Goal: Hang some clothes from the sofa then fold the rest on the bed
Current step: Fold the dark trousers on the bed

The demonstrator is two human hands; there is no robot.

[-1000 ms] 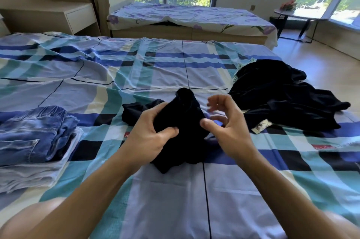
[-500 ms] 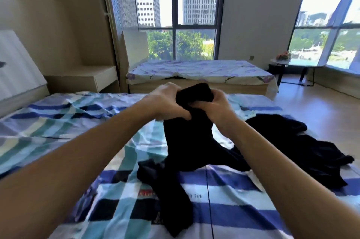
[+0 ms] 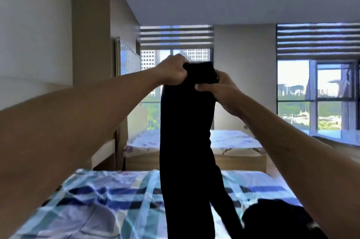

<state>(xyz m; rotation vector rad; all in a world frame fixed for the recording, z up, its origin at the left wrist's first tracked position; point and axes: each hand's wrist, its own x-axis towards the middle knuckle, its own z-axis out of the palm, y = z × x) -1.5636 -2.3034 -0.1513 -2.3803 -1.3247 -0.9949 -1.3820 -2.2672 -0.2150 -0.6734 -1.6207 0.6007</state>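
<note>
The black garment (image 3: pixel 187 141) is plain and very dark, with no print or seam that can be made out. It hangs as one long, narrow column of cloth, and what kind of clothing it is cannot be told. Its top edge forms a short flat band, and lower down a thinner strip splits off and trails toward the lower right. The left grip (image 3: pixel 172 70) is closed over the left corner of that top band, fingers curled round the cloth with the knuckles up. The right grip (image 3: pixel 220 90) pinches the right corner just beside it, thumb pressed on the near face of the fabric and fingers behind. Both grips are raised at arm's length, so the garment hangs straight down below them and its lower end runs out of view. Well below the grips lies the bed (image 3: pixel 97 199) with its blue-and-teal checked cover. Below and right of the right grip, a heap of dark clothes (image 3: pixel 276 219) rests on it.
</note>
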